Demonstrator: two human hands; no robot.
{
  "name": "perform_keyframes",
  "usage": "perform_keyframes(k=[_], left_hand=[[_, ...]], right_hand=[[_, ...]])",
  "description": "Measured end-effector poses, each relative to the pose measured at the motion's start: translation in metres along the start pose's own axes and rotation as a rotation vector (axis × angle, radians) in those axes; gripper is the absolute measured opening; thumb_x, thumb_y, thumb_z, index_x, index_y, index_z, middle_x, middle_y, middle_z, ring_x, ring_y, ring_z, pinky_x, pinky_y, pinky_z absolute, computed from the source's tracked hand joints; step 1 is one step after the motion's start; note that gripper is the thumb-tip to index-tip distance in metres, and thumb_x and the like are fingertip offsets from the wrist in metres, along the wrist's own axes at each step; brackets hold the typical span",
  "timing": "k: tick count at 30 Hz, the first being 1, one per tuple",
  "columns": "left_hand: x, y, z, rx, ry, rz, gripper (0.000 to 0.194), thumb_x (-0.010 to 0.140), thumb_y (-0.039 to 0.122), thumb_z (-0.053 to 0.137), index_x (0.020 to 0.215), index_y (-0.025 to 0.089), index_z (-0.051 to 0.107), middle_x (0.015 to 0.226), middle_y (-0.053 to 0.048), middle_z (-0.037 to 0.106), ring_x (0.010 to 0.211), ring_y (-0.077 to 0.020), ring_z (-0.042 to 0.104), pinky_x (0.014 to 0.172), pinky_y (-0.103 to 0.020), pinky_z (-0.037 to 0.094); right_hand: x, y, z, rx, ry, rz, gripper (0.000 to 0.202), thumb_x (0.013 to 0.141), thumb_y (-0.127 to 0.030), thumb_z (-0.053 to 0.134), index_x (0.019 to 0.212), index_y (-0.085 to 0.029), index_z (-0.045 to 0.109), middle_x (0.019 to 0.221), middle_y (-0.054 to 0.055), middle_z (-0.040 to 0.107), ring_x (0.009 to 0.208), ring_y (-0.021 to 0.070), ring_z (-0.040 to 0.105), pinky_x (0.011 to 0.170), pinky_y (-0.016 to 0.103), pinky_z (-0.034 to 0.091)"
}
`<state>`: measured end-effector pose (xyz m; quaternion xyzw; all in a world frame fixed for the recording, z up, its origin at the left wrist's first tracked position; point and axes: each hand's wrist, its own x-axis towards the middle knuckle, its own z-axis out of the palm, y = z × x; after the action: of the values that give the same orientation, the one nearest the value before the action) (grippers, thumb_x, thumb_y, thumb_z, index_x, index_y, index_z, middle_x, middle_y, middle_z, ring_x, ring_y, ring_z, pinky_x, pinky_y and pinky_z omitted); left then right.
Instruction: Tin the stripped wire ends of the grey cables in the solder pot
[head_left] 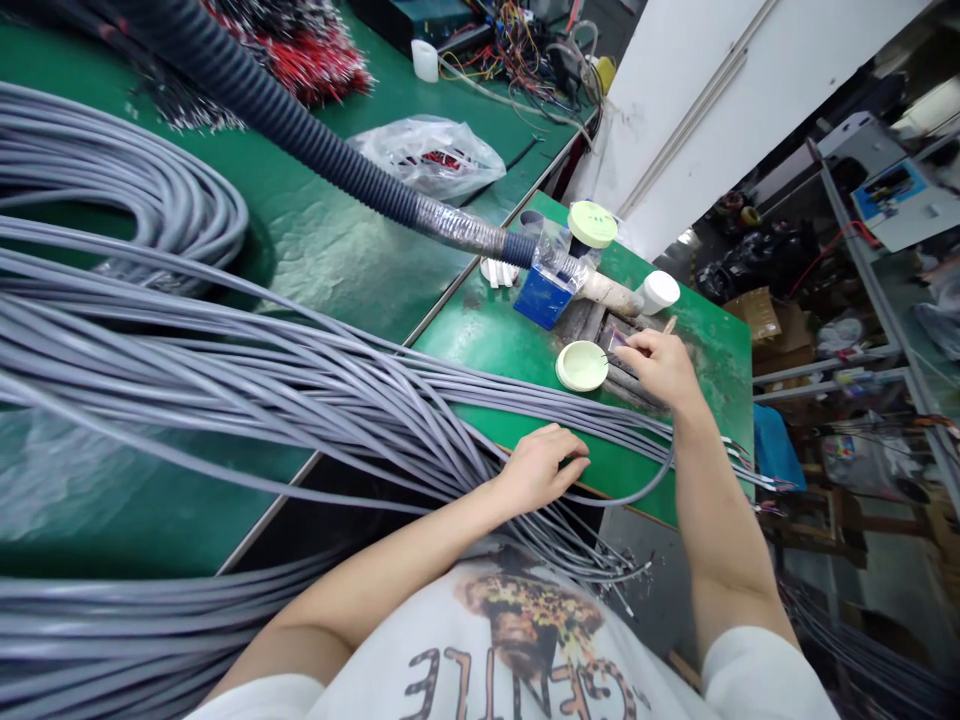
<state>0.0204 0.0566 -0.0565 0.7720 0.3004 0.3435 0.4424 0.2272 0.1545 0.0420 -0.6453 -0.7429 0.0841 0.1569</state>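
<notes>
My right hand (664, 370) pinches the end of a grey cable (634, 497), which loops up behind my wrist. Thin wire tips stick out from my fingers beside a small pale-green dish (583, 366). Resting near the cable bundle (480, 385), my left hand (544, 468) has its fingers loosely curled and the thumb apart, with nothing visible between them. A ribbed dark hose (322, 145) ends in a taped pale nozzle (611, 293) just beyond my right hand. The nozzle lies across a blue box (541, 298).
A white cup (660, 292) and a yellow-green round lid (592, 224) stand behind the nozzle. Coiled grey cable (187, 210) covers the left bench. A plastic bag (439, 155) and tangled wires (517, 45) lie farther back. More cable ends (600, 570) hang near my body.
</notes>
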Motion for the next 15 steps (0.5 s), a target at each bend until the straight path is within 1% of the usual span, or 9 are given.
perform_keyframes(k=[2,4,8,12,15], left_hand=[[0.000,0.000,0.000,0.004,-0.001,0.001,0.012,0.089,0.026,0.053,0.090,0.019,0.063,0.082,-0.004,0.067,0.080,-0.0174,0.057,0.075,-0.029,0.044],[0.000,0.000,0.000,0.008,-0.002,0.004,0.012,0.088,0.025,0.054,0.090,0.019,0.063,0.082,-0.004,0.067,0.080,-0.0174,0.057,0.075,-0.029,0.044],[0.000,-0.001,0.001,0.015,0.008,0.014,0.012,0.088,0.025,0.054,0.089,0.019,0.064,0.082,-0.004,0.067,0.079,-0.0175,0.057,0.075,-0.029,0.045],[-0.001,-0.002,0.002,0.024,0.012,0.013,0.013,0.088,0.026,0.054,0.089,0.019,0.064,0.082,-0.004,0.067,0.079,-0.0175,0.057,0.075,-0.030,0.044],[-0.001,-0.002,0.002,0.026,0.016,0.013,0.013,0.088,0.026,0.054,0.089,0.019,0.064,0.082,-0.004,0.067,0.079,-0.0177,0.057,0.076,-0.030,0.045]], right_hand=[[0.001,-0.013,0.010,-0.023,-0.037,-0.040,0.024,0.081,-0.033,0.057,0.065,-0.017,0.066,0.068,0.001,0.054,0.064,0.0141,0.049,0.060,0.027,0.034],[0.003,-0.020,0.021,-0.077,-0.069,-0.057,0.023,0.082,-0.032,0.057,0.067,-0.018,0.068,0.070,0.002,0.052,0.066,0.0146,0.049,0.061,0.027,0.034],[0.004,-0.022,0.036,-0.204,-0.124,-0.072,0.024,0.084,-0.032,0.056,0.069,-0.019,0.069,0.073,0.002,0.052,0.070,0.0158,0.049,0.062,0.028,0.033],[0.004,-0.022,0.044,-0.312,-0.140,-0.072,0.022,0.084,-0.031,0.057,0.071,-0.019,0.069,0.076,0.004,0.054,0.072,0.0175,0.048,0.060,0.028,0.031],[0.003,-0.022,0.043,-0.336,-0.140,-0.077,0.022,0.085,-0.031,0.056,0.071,-0.019,0.069,0.076,0.005,0.054,0.073,0.0183,0.049,0.061,0.029,0.031]])
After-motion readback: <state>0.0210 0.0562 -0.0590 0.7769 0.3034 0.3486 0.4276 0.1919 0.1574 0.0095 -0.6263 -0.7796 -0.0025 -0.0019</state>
